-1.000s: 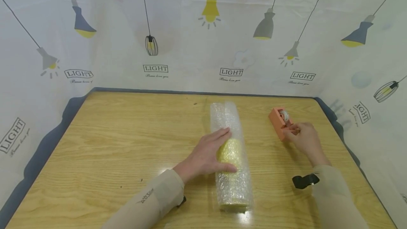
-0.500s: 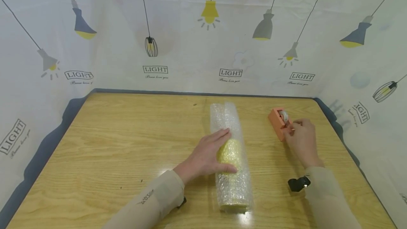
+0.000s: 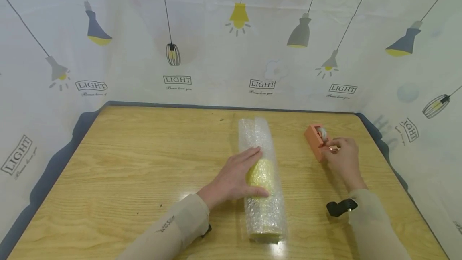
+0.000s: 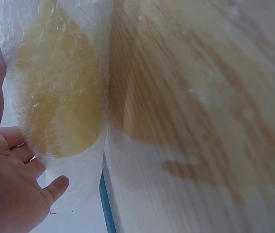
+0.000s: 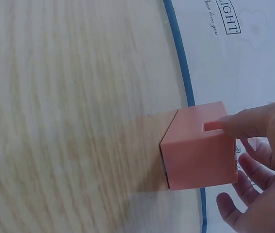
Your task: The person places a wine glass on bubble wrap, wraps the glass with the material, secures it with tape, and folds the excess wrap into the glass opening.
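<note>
Your spread left hand [image 3: 236,176] touches the wrap [image 3: 263,177]. At two o'clock, your bent right hand [image 3: 343,159] touches the dispenser [image 5: 199,155], grip unclear.

At lower left of the head view, the left sleeve [image 3: 159,234] is pale beige, with slanted dark lettering [image 3: 167,223] — too blurred to read — near its cuff. A small black piece [image 3: 207,230] peeks from underneath. The right sleeve [image 3: 377,228], lower right, is the same beige, and a black, rounded block [image 3: 335,208] juts from its left edge. The left hand [image 3: 234,173] and right hand [image 3: 343,159] are bare.
</note>
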`<control>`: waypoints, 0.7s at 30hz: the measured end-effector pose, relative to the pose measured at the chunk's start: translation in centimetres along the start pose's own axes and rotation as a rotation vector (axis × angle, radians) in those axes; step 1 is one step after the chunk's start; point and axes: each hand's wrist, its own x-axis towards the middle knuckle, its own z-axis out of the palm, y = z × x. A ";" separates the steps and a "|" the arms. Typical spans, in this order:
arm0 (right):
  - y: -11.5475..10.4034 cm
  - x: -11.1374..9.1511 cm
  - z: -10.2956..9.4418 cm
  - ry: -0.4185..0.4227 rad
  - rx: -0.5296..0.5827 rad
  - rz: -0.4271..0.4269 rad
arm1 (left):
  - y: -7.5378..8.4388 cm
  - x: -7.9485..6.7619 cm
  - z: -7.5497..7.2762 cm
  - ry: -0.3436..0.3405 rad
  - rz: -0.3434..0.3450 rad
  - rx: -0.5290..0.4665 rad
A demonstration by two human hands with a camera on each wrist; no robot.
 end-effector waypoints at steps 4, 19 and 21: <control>-0.3 0.3 -0.4 -0.047 0.050 0.061 | 0.0 -0.1 0.0 0.004 0.005 0.008; -1.1 0.1 -0.5 -0.027 0.222 0.395 | 0.0 0.0 0.1 0.007 0.012 0.011; -1.0 0.1 -0.5 -0.038 0.233 0.412 | 0.0 0.0 0.1 0.004 0.008 0.010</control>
